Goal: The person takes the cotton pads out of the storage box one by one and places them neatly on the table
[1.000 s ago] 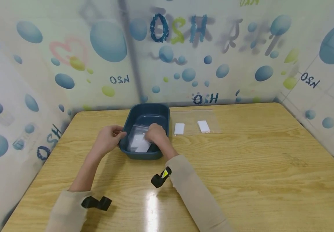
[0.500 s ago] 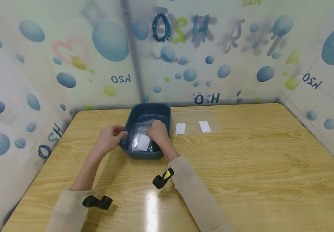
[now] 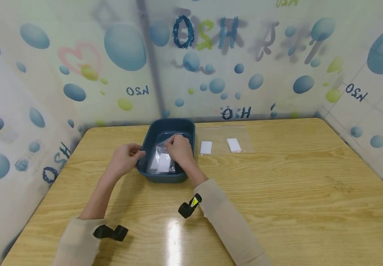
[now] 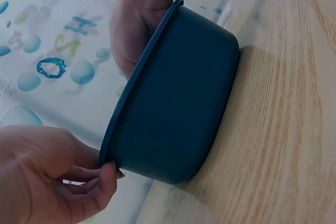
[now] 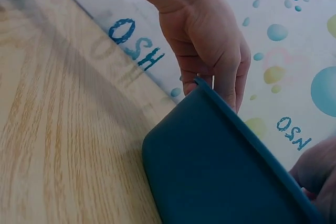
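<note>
A dark blue plastic bin point(image 3: 165, 178) stands on the table, and my left hand point(image 3: 122, 160) pinches its left rim between thumb and fingers. The left wrist view also shows that hand's thumb and fingers point(image 4: 107, 182) at the bin's rim. Inside the bin lie clear plastic bags with flat white pieces point(image 3: 164, 162) in them. My right hand point(image 3: 180, 150) reaches over the bin's right side and pinches the upper part of a clear plastic bag point(image 3: 161, 149). From the right wrist view, the bin wall hides its fingertips.
To the right of the bin, clear plastic bags lie flat on the wooden table point(image 3: 278, 192), holding a white piece point(image 3: 206, 147) and another white piece point(image 3: 233, 145). A wall point(image 3: 271, 99) with printed bubbles rises behind the table's back edge.
My right hand has moved slightly up and back inside the bin, drawing the top of the bag with it. The white pieces in the bin have shifted. My left hand stays on the rim.
</note>
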{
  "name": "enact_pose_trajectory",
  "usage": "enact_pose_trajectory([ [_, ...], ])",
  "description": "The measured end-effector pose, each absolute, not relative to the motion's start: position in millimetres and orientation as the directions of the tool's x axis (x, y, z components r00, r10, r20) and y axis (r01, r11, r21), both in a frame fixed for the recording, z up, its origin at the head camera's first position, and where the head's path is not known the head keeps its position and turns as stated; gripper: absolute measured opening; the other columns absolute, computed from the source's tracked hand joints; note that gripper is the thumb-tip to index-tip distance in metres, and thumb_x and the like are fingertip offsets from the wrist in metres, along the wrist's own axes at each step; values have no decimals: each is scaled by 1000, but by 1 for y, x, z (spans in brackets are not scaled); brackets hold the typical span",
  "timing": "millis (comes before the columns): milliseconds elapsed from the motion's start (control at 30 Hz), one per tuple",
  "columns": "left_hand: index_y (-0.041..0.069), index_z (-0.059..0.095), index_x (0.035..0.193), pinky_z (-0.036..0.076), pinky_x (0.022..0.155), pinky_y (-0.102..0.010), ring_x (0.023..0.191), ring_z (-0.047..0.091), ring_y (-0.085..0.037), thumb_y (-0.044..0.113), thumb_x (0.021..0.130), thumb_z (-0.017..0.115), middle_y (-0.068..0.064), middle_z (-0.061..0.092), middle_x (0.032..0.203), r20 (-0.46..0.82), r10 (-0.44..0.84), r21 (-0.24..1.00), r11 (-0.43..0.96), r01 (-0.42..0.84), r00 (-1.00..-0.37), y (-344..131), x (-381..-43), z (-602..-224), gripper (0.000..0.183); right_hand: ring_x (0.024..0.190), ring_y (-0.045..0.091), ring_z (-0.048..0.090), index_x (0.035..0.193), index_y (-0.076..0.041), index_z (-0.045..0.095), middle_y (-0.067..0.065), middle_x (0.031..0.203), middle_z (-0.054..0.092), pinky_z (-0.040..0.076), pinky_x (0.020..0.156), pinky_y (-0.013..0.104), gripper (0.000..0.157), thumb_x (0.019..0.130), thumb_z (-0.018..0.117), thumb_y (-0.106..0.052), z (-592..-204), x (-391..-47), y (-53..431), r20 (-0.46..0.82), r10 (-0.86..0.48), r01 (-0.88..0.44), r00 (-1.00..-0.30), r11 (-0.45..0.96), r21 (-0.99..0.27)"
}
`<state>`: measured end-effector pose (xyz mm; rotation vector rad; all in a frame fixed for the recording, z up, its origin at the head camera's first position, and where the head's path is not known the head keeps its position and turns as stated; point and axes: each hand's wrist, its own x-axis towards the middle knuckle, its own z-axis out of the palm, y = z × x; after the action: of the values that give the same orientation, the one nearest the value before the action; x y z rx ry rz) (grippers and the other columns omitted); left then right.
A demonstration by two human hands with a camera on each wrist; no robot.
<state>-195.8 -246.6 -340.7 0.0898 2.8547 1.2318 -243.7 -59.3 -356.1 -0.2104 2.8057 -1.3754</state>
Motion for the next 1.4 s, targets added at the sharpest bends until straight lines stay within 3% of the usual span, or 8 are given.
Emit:
enact_pose_trajectory([
  [100,-15,56,131,60,72,-43,95,65,-36,11,104,57,-30,64,117,-15,66,725,688,34,-998,-247,-196,-341,38,70,13,62,95,-7,76,2,89,72,50,61,24,14,100,66,-16,-357,-245,-58,94,-127,-151,-987,590,-793],
  [233,-15,55,132,60,73,-44,93,66,-35,12,104,56,-30,64,117,-17,69,723,690,35,-997,-248,-196,-341,38,71,13,64,98,-6,74,3,87,72,52,61,23,11,99,65,-13,-358,-245,-57,159,-138,-209,-978,558,-803],
  [767,-15,57,130,60,71,-43,92,66,-35,11,104,56,-30,64,115,-6,70,727,685,44,-998,-247,-195,-340,37,69,16,64,96,-3,75,8,82,72,50,58,20,12,98,70,-13,-359,-249,-40,408,-151,-433,-900,401,-807],
  [1067,-14,57,130,60,74,-44,89,66,-32,12,104,57,-29,65,115,-24,60,726,687,24,-998,-246,-195,-340,37,77,16,62,101,-3,74,6,88,70,51,65,21,14,99,68,-15,-363,-249,-30,402,-147,-428,-904,319,-845],
  [1400,-14,56,132,60,75,-43,93,65,-34,14,104,57,-29,64,117,-24,55,721,693,21,-998,-246,-195,-341,39,75,17,59,102,-4,76,6,86,70,48,65,20,12,97,70,-14,-359,-251,-21,448,-157,-475,-880,290,-831],
])
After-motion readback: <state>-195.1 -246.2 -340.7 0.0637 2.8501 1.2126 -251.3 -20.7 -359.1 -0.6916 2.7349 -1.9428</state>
